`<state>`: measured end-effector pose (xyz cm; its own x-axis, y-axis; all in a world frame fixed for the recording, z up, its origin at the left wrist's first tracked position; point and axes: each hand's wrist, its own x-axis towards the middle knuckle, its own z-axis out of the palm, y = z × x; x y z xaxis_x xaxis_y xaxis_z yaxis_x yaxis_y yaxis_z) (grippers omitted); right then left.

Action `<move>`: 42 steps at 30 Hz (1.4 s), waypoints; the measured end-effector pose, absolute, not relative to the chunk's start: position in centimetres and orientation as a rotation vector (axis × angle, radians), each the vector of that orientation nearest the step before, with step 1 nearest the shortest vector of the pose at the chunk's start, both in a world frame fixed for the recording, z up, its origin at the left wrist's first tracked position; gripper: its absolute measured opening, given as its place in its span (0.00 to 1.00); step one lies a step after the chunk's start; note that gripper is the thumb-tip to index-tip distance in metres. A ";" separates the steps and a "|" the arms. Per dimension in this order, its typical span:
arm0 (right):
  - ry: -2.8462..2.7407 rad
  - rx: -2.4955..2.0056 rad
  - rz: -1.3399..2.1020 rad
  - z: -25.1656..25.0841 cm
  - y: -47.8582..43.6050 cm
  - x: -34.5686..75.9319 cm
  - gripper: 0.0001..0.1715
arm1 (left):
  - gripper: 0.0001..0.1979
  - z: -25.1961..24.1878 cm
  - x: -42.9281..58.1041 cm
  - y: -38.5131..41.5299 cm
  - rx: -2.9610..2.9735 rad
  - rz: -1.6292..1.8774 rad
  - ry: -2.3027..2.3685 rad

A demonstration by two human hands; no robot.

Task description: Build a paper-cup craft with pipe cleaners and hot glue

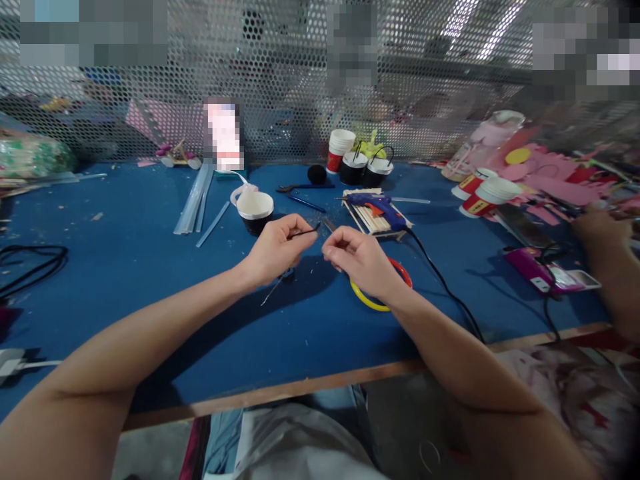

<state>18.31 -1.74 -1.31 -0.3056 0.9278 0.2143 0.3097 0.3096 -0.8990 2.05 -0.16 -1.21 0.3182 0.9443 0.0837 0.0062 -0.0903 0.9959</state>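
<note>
My left hand (281, 245) pinches a thin black strip (303, 233) between thumb and fingertips, its tip pointing right. Just across from it, my right hand (356, 257) has its fingertips pressed together; what they hold, if anything, is too small to make out. A small greyish sliver (329, 225) shows beside the right fingers, blurred. Behind my left hand stands a black-and-white paper cup (255, 208). Under my right wrist lies a red and yellow ring (373, 301), partly covered by the forearm.
A blue glue gun (375, 205) rests on a stick rack (353, 217), its cord running right. Clear glue sticks (193, 200), pliers (305, 187) and handled black cups (353, 168) lie farther back. At right are red-and-white cups (493, 195), a purple package (535, 270) and another person's arm (607, 247).
</note>
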 end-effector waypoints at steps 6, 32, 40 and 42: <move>-1.915 -1.157 0.989 -0.8 -1.1 19.4 0.04 | 0.10 -0.6 1.9 0.0 1.205 0.967 0.810; -1.728 -1.064 0.946 1.8 -1.3 21.5 0.19 | 0.12 -0.3 1.0 0.3 1.052 0.799 0.672; -2.561 -1.055 0.538 -1.5 -1.2 18.3 0.07 | 0.10 1.1 0.0 0.9 1.150 0.965 0.691; -2.744 -1.147 0.486 -1.2 -2.5 18.2 0.07 | 0.09 1.7 -0.3 0.9 1.179 0.989 0.696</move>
<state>18.24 -2.50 -1.23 -0.7033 0.7109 -0.0060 0.6697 0.6596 -0.3411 -0.32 0.87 1.65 0.4265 0.9032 0.0477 -0.2602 0.0721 0.9629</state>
